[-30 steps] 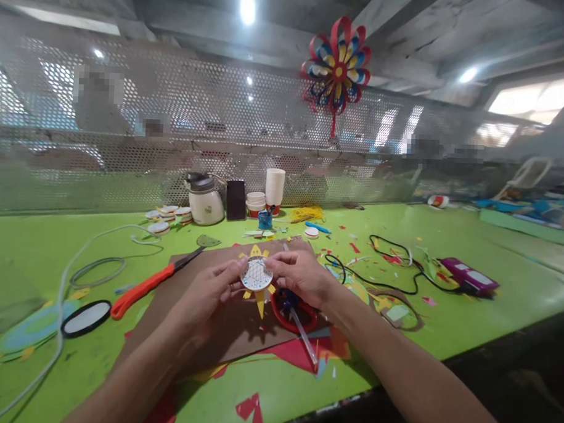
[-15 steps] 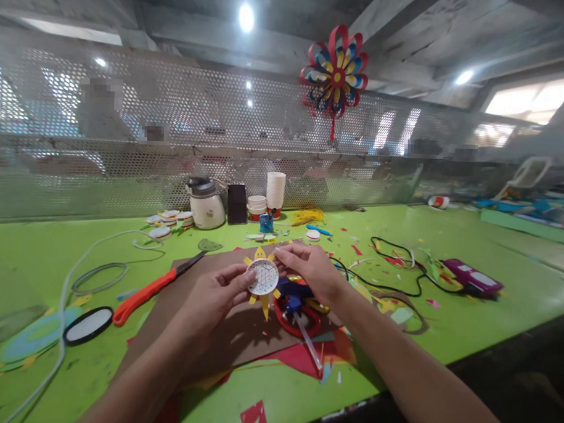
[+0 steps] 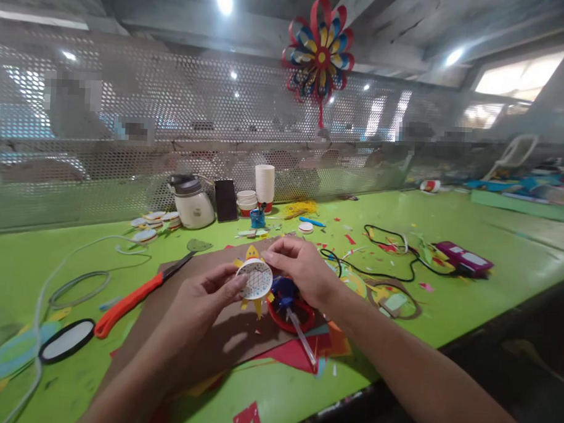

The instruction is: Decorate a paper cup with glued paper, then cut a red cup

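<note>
A small paper turtle is held up over the brown board. Its shell is a white round piece drawn with a grid and coloured dots, and its head, legs and pointed tail are yellow paper. My left hand pinches the shell's left side between thumb and fingers. At the upper right edge, near a front leg, the closed fingertips of my right hand grip the turtle; the leg there is hidden behind them. Below my right hand lie a blue glue gun with a clear glue stick and red-handled scissors.
An orange-handled knife lies across the left edge of the brown board. At the back stand a white kettle, a black phone and stacked paper cups. Cables and paper scraps lie right, near a purple box.
The turtle's shell has tilted, showing more of its side wall. Both hands stay on it. The whole view has shifted, so the things appear further left.
</note>
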`<state>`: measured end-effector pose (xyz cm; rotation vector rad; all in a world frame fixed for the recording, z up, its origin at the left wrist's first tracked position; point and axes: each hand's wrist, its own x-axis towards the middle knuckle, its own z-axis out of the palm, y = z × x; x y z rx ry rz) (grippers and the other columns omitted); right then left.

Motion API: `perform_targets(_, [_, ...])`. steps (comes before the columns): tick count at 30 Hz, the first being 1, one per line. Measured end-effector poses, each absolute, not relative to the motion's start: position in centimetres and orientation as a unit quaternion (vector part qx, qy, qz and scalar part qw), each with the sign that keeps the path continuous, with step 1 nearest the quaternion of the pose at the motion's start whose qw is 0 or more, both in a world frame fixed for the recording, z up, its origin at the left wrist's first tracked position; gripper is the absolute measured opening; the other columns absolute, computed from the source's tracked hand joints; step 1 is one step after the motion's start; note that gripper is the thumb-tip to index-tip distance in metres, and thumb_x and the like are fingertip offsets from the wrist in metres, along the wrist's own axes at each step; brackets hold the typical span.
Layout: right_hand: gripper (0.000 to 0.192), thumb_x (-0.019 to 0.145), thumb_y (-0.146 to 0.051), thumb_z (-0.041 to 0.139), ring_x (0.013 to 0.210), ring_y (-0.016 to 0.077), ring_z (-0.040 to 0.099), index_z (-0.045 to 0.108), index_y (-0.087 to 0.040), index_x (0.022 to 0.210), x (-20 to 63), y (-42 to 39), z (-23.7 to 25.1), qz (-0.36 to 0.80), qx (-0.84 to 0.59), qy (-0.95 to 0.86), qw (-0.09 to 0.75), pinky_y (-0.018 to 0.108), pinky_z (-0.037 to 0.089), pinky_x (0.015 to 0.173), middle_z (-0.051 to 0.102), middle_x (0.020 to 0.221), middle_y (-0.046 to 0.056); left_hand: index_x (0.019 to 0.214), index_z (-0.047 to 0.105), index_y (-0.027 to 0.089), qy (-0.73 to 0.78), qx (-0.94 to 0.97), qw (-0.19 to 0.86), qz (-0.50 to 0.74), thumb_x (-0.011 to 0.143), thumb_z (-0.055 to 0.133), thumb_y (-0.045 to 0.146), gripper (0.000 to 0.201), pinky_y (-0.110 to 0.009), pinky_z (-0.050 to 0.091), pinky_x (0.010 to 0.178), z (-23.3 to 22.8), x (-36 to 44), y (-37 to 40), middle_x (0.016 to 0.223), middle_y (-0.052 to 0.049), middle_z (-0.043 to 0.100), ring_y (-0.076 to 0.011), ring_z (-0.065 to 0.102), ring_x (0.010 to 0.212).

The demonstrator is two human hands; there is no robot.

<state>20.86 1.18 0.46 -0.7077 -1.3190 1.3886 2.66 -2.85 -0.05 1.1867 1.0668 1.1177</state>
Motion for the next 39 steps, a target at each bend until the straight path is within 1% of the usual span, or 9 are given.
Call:
perform_targets(6, [0.02,0.063,-0.028,0.077,0.054,0.0082,0.05,0.06,-0.018,0.063,20.7,0.7,0.9,0.641,-0.276,-0.49,0.523,0.025,0.042,0.057,0.057,0.06,-0.004,0.103,0.074,0.024,0.429,0.466,0.606,0.481,0.078,0.075,0.029,0.025,-0.026,0.056,0.079,0.4,3.0,-3.5,0.104,-0.004,0.076,-0.0193,0.071,0.086])
perform_targets(9, [0.019,0.064,-0.027,0.076,0.054,0.0082,0.05,0.059,-0.018,0.064,20.7,0.6,1.1,0.648,-0.271,-0.488,0.519,0.025,0.043,0.056,0.057,0.059,-0.005,0.099,0.075,0.021,0.411,0.437,0.628,0.496,0.075,0.077,0.024,0.024,-0.026,0.057,0.078,0.5,3.1,-3.4,0.098,-0.005,0.077,-0.0186,0.072,0.083])
perform_targets(14, [0.024,0.061,-0.031,0.08,0.054,0.0087,0.051,0.06,-0.018,0.063,20.8,0.6,1.1,0.644,-0.269,-0.497,0.516,0.025,0.047,0.057,0.057,0.058,-0.005,0.089,0.076,0.02,0.412,0.393,0.636,0.521,0.067,0.082,0.017,0.023,-0.024,0.059,0.07,0.8,3.3,-3.4,0.087,-0.004,0.078,-0.0175,0.073,0.071])
perform_targets(18, [0.023,0.059,-0.028,0.082,0.055,0.0093,0.052,0.062,-0.018,0.064,20.8,0.8,1.1,0.655,-0.264,-0.489,0.512,0.026,0.048,0.057,0.059,0.061,-0.004,0.094,0.076,0.022,0.405,0.399,0.649,0.505,0.072,0.079,0.019,0.022,-0.026,0.059,0.075,0.8,3.1,-3.5,0.089,-0.004,0.078,-0.0187,0.073,0.078])
perform_targets(24, [0.021,0.062,-0.018,0.077,0.063,0.0113,0.057,0.067,-0.018,0.08,21.1,0.7,1.4,0.69,-0.241,-0.464,0.5,0.026,0.048,0.06,0.065,0.075,0.0,0.095,0.076,0.023,0.41,0.424,0.644,0.488,0.074,0.078,0.024,0.021,-0.026,0.058,0.075,0.7,2.9,-3.5,0.094,-0.005,0.078,-0.0203,0.073,0.082])
perform_targets(28, [0.028,0.065,-0.02,0.073,0.07,0.013,0.058,0.066,-0.018,0.093,21.5,0.3,1.9,0.666,-0.23,-0.507,0.497,0.027,0.049,0.065,0.064,0.08,0.001,0.097,0.077,0.023,0.434,0.477,0.603,0.47,0.073,0.079,0.03,0.026,-0.03,0.056,0.081,1.3,3.0,-3.7,0.102,-0.007,0.077,-0.0241,0.072,0.089])
perform_targets(31, [0.045,0.067,-0.021,0.074,0.083,0.0147,0.06,0.063,-0.02,0.11,22.1,-0.3,2.5,0.623,-0.23,-0.576,0.477,0.029,0.05,0.074,0.063,0.091,0.001,0.1,0.077,0.023,0.463,0.524,0.542,0.466,0.068,0.081,0.038,0.036,-0.033,0.057,0.079,1.7,3.0,-3.8,0.105,-0.008,0.077,-0.0288,0.07,0.094])
perform_targets(33, [0.053,0.068,-0.023,0.076,0.089,0.0159,0.061,0.06,-0.022,0.118,22.3,-0.7,2.7,0.587,-0.234,-0.625,0.458,0.031,0.05,0.078,0.062,0.1,0.002,0.1,0.077,0.025,0.482,0.549,0.486,0.479,0.064,0.083,0.038,0.039,-0.032,0.057,0.077,1.7,2.8,-3.9,0.103,-0.007,0.077,-0.0286,0.071,0.093])
perform_targets(39, [0.039,0.075,-0.028,0.074,0.093,0.0175,0.063,0.063,-0.022,0.112,22.1,-1.2,2.3,0.588,-0.205,-0.637,0.455,0.034,0.052,0.083,0.066,0.107,0.004,0.094,0.078,0.026,0.499,0.588,0.382,0.509,0.059,0.086,0.035,0.037,-0.037,0.058,0.081,1.8,3.3,-4.7,0.098,-0.006,0.078,-0.0309,0.071,0.091])
